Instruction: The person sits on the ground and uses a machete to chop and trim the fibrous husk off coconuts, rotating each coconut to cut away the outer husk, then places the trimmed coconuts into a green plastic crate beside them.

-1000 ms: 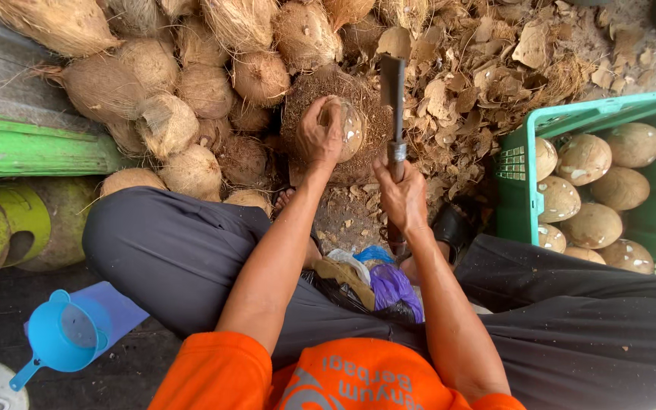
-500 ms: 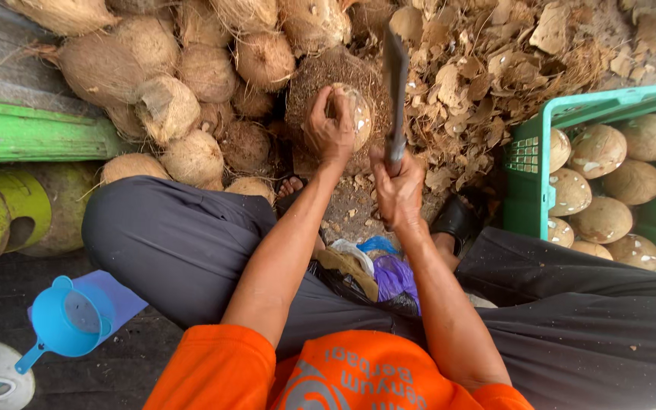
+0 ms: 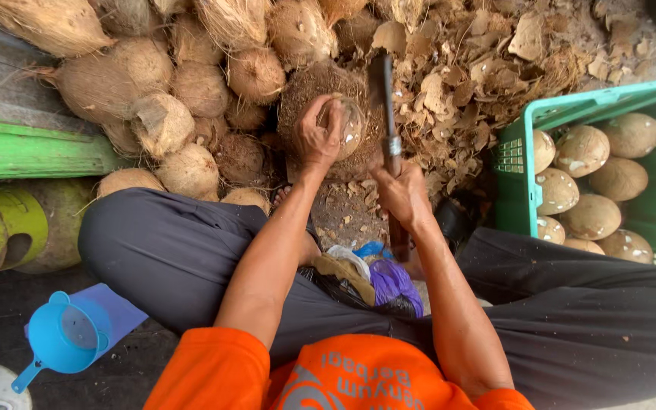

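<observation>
Head view, looking straight down on my seated worker. Left hand (image 3: 316,137) curled over a partly husked coconut (image 3: 347,125), fingers wrapped on its near side, pinning it against a fibrous round block (image 3: 305,83). Right hand (image 3: 400,193) clenched around the handle of a cleaver (image 3: 383,99); blade points away from the body, standing just right of the coconut, edge close to it. I cannot tell whether blade and shell touch.

Beyond and left of the block: a heap of husked coconuts (image 3: 168,91), brown and hairy. Right of the blade: a litter of shell chips (image 3: 465,76) on the ground. Far right: a green crate (image 3: 521,175) holding several pale, peeled nuts (image 3: 582,152). Near left: a green plank (image 3: 24,148), a blue scoop (image 3: 58,338) by the knee. Plastic bags (image 3: 389,277) lie between the legs.
</observation>
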The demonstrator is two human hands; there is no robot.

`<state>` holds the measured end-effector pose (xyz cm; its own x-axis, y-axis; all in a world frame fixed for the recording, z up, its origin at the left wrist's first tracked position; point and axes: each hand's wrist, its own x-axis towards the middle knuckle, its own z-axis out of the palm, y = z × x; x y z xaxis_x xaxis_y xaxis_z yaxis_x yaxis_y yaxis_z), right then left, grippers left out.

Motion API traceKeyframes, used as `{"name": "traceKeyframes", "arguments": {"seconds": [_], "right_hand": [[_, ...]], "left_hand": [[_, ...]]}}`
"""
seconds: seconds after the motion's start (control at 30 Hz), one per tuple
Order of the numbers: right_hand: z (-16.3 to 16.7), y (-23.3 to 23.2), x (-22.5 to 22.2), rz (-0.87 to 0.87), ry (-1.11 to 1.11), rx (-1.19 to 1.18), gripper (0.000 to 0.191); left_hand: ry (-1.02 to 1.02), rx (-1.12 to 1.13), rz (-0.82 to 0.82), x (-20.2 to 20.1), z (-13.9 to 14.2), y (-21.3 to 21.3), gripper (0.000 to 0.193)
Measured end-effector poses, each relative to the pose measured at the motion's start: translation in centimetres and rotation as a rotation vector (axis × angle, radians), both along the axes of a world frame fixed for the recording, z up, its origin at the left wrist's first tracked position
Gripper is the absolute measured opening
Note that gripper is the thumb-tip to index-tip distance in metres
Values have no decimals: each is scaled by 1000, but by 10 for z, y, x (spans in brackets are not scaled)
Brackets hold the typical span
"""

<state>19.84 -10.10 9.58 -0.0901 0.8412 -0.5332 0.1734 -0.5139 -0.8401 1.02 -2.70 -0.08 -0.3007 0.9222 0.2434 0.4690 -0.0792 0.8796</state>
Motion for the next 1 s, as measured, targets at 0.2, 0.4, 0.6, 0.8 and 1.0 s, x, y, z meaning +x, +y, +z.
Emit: {"name": "traceKeyframes", "arguments": {"seconds": [0.2, 0.4, 0.6, 0.8, 1.0], "right_hand": [[-20, -3, -10, -67, 0, 249, 32], [-46, -6, -8, 123, -232, -110, 32], [-30, -3, 0, 23, -158, 16, 31], [-13, -1, 2, 66, -293, 41, 44], [-12, -4, -3, 35, -209, 111, 33]], "left_hand": [[54, -77, 56, 2, -6, 0, 42], [-21, -142, 42, 2, -2, 2, 41], [33, -208, 197, 6, -2, 2, 62], [253, -378, 114, 0, 14, 7, 80], [-376, -410, 108, -5, 19, 1, 66]]}}
